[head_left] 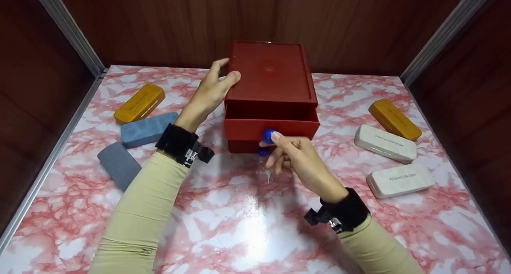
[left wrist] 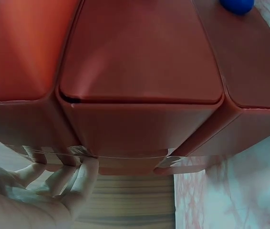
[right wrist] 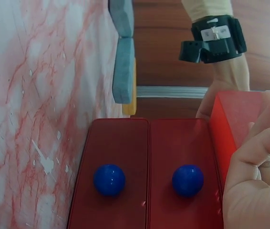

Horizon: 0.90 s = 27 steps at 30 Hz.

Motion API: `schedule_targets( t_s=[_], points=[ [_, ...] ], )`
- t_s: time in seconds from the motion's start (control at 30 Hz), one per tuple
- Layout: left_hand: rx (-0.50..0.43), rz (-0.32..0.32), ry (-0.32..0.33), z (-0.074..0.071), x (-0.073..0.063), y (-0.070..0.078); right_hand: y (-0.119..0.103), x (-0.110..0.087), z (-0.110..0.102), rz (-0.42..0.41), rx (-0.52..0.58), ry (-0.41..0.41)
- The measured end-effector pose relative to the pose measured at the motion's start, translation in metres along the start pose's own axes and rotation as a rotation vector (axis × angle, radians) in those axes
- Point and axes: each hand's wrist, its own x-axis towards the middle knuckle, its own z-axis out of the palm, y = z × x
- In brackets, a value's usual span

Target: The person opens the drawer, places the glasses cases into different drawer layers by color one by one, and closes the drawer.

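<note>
A red drawer cabinet (head_left: pixel 271 72) stands at the back middle of the table, its top drawer (head_left: pixel 245 128) pulled partly out. In the head view my right hand (head_left: pixel 303 158) pinches the round blue knob (head_left: pixel 268 136) of that drawer between thumb and index finger, the other fingers loosely bent below. My left hand (head_left: pixel 209 90) holds the cabinet by its left side, thumb on the top edge; the left wrist view shows its fingers (left wrist: pixel 85 179) at the cabinet's back edge. Two lower drawers, each with a blue knob (right wrist: pixel 188 181), are closed in the right wrist view.
On the left lie a yellow case (head_left: pixel 139 102), a blue case (head_left: pixel 145 129) and a grey case (head_left: pixel 119 164), the last two close to my left forearm. Another yellow case (head_left: pixel 395 119) and two white cases (head_left: pixel 385 143) lie on the right. Brown panels (head_left: pixel 159 22) enclose the marbled table.
</note>
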Motion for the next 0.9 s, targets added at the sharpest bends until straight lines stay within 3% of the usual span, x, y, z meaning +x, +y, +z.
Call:
schedule_targets(
  t_s=[0.9],
  points=[
    [-0.043, 0.026, 0.007, 0.002, 0.001, -0.001, 0.003, -0.023, 0.005, -0.018, -0.048, -0.023]
  ],
)
